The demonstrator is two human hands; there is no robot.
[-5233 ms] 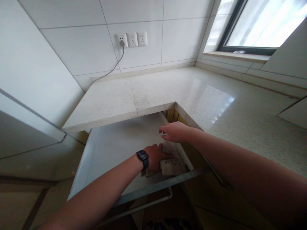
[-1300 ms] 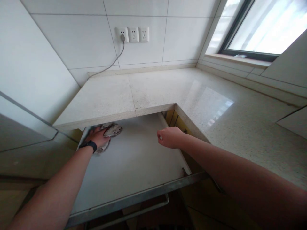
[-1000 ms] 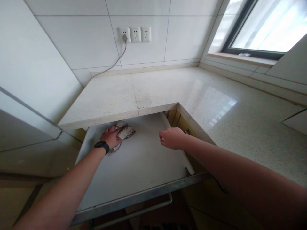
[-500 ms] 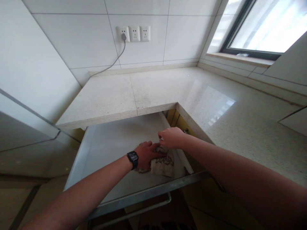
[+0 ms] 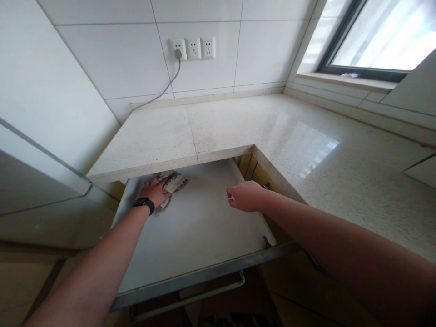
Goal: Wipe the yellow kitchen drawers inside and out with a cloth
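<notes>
My left hand (image 5: 156, 193), with a dark watch (image 5: 146, 204) on its wrist, presses a cream and brown patterned cloth (image 5: 175, 182) against the bottom of the pulled-out drawer (image 5: 204, 227). The cloth lies bunched under and beyond my fingers, at the drawer's back left corner. Over the drawer's right side, my right hand (image 5: 245, 196) is closed with the fingers curled in. A small whitish bit shows between those fingers, too little of it to name.
A pale speckled countertop (image 5: 225, 122) overhangs the back of the drawer and turns along the right. A metal bar handle (image 5: 204, 295) runs below the drawer front. Wall sockets (image 5: 193, 48) with a plugged-in grey cord (image 5: 166, 84) are behind, and a window (image 5: 378, 41) is at upper right.
My left hand has slid the cloth from the drawer's front right to its back left corner. My right hand stays nearly where it was, still closed.
</notes>
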